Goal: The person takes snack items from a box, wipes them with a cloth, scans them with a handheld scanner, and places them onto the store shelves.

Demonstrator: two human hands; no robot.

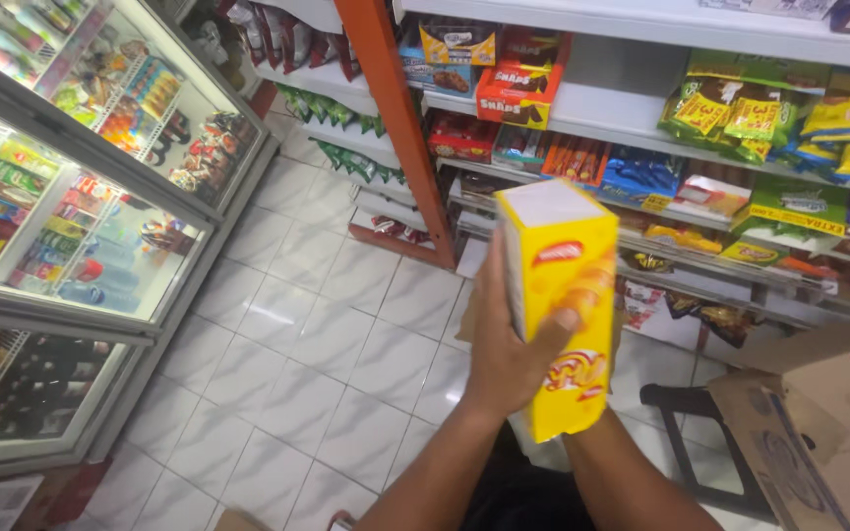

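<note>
Now we are gripping yellow snack box upright in left hand, fingers wrapping its sides, in front of far shelves (right hand mostly hidden behind box, fingers untellable). Judging next: finding shelf gap.

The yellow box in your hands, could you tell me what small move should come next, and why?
Probably carry the yellow box forward toward the shelves. The left hand grips its near side with the thumb across the front, holding it upright in the air in front of the shelf rack, which is packed with snack packets. The right hand is hidden behind the box, so whether it helps the grip cannot be told.
</note>
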